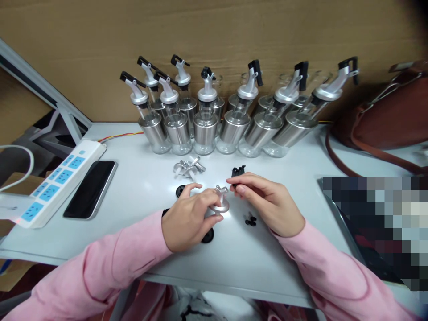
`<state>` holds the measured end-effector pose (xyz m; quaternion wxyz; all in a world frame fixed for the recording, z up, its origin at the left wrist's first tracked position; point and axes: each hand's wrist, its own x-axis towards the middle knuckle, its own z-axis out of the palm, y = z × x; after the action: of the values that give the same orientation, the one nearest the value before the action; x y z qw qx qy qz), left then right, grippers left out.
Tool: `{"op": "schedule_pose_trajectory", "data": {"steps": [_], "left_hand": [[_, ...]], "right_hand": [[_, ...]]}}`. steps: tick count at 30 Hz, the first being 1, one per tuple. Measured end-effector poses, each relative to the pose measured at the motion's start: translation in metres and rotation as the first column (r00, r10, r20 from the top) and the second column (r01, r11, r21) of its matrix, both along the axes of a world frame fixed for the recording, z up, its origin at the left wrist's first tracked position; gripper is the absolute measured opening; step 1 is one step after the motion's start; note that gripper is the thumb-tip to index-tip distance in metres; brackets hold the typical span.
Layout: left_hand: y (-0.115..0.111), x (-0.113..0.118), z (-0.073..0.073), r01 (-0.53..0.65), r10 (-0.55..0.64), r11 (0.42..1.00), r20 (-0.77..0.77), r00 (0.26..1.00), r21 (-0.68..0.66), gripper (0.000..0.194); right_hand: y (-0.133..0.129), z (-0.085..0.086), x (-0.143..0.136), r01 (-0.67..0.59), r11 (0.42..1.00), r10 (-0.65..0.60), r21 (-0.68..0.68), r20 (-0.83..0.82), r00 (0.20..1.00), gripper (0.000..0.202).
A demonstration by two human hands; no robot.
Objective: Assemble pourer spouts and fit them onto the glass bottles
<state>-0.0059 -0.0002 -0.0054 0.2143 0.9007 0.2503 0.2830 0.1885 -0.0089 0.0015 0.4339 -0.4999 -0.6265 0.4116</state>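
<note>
My left hand (192,218) is closed around a silver pourer spout (220,206), low over the table, its flared base tilted toward me. Just right of it, my right hand (272,205) pinches thumb and forefinger together; a small black part (234,186) shows at the fingertips, its shape mostly hidden. Behind those fingertips stands a cluster of black levers or stoppers (238,170). Several tiny black pieces (250,221) lie below my right hand. Round black caps (207,235) sit partly hidden around my left hand. Further back is a small heap of silver spouts (189,167).
Glass-and-steel bottles (205,133) with pourers line the back against a cardboard panel (214,31). At left lie a phone (91,189) and a white power strip (60,183). On the right are a brown bag (388,111) and a pixelated dark object (374,223).
</note>
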Motion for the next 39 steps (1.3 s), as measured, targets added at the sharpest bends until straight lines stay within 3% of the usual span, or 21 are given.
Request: {"op": "schedule_pose_trajectory", "data": {"steps": [4,7,11,21,32,36,39], "left_hand": [[0.0,0.001,0.0,-0.005,0.005,1.0,-0.032,0.999,-0.007,0.014],[0.0,0.001,0.0,0.008,-0.006,0.999,-0.05,0.999,0.035,0.013],[-0.001,0.002,-0.001,0.035,-0.03,0.994,-0.056,0.998,0.1,0.01],[-0.001,0.001,-0.001,0.066,-0.064,0.997,-0.068,0.996,0.032,0.011],[-0.002,0.002,0.001,0.049,-0.044,0.997,-0.084,0.996,0.053,0.011],[-0.002,0.002,0.002,0.022,-0.016,0.996,-0.071,0.997,0.083,0.014],[-0.002,0.001,0.002,0.012,-0.006,0.994,-0.056,0.998,0.105,0.016]], "right_hand": [[0.001,-0.004,-0.001,-0.002,0.987,-0.045,-0.16,-0.287,0.957,0.021],[0.002,-0.007,0.0,-0.019,0.979,-0.059,-0.202,-0.372,0.926,0.027],[0.001,-0.01,0.0,-0.057,0.974,-0.037,-0.217,-0.405,0.914,0.026],[-0.002,-0.009,-0.002,-0.101,0.97,-0.001,-0.22,-0.42,0.908,0.022],[-0.002,-0.007,-0.005,-0.1,0.974,0.01,-0.204,-0.406,0.914,0.019],[-0.002,-0.005,-0.006,-0.163,0.944,-0.026,-0.287,-0.557,0.83,0.023],[-0.002,0.0,-0.006,-0.269,0.869,-0.09,-0.416,-0.666,0.741,0.031]]}}
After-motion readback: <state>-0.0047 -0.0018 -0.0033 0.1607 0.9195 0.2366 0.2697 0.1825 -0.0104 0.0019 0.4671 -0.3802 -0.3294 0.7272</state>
